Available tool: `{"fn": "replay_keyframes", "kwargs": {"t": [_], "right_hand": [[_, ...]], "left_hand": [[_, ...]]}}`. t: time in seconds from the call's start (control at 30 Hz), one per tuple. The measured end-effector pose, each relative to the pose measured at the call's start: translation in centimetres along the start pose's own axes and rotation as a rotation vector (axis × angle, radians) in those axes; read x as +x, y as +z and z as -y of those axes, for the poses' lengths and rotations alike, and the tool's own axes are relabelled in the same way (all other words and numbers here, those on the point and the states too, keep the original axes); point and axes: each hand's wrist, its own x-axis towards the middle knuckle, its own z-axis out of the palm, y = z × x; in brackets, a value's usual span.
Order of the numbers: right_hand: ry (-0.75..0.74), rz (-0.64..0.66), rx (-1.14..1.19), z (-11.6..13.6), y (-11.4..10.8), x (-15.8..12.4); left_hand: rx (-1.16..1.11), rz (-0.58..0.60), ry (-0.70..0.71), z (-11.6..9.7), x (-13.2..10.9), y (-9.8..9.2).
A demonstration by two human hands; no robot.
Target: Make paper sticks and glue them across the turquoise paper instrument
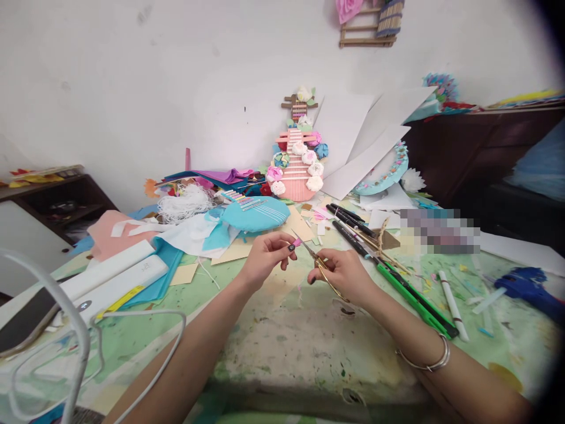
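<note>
Between the thumb and forefinger of my left hand (pixel 270 254) is a small pink scrap (pixel 297 242), perhaps paper. My right hand (pixel 346 272) has gold-handled scissors (pixel 325 272) in its fingers, the blades pointing up and left close to the scrap. Whether the blades touch it I cannot tell. Behind my left hand lies a blue oval piece (pixel 260 214) with white strings and a row of small coloured sticks. Farther back, a pink lute-shaped craft (pixel 296 171) covered in paper flowers leans on the wall.
To the right lie black markers (pixel 348 218), a green cutter (pixel 415 297), a white pen (pixel 452 306) and a blue glue gun (pixel 525 288). A white box (pixel 128 288), a tangle of white string (pixel 185 203) and coloured paper fill the left. A white cable (pixel 176 335) loops over my left forearm.
</note>
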Motion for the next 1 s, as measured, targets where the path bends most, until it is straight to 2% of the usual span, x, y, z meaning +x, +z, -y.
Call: {"fn": "replay_keyframes", "kwargs": {"t": [0.13, 0.33, 0.5, 0.67, 0.83, 1.0], "right_hand": [[0.024, 0.029, 0.039, -0.1, -0.1, 0.2], [0.042, -0.044, 0.124, -0.9, -0.2, 0.2], [0.086, 0.008, 0.273, -1.0, 0.0, 0.2], [0.207, 0.103, 0.532, -0.5, 0.4, 0.3], [0.247, 0.186, 0.852, 0.1, 0.3, 0.3], [0.190, 0.109, 0.975, -0.6, 0.3, 0.3]], "left_hand": [[0.020, -0.012, 0.005, -0.2, 0.0, 0.0], [0.030, -0.104, -0.001, -0.5, -0.1, 0.3], [-0.054, -0.158, -0.015, -0.1, 0.1, -0.2], [-0.252, -0.211, -0.043, -0.2, 0.4, -0.3], [-0.292, -0.308, 0.021, -0.1, 0.4, -0.3], [-0.307, -0.362, 0.031, -0.3, 0.3, -0.2]]}}
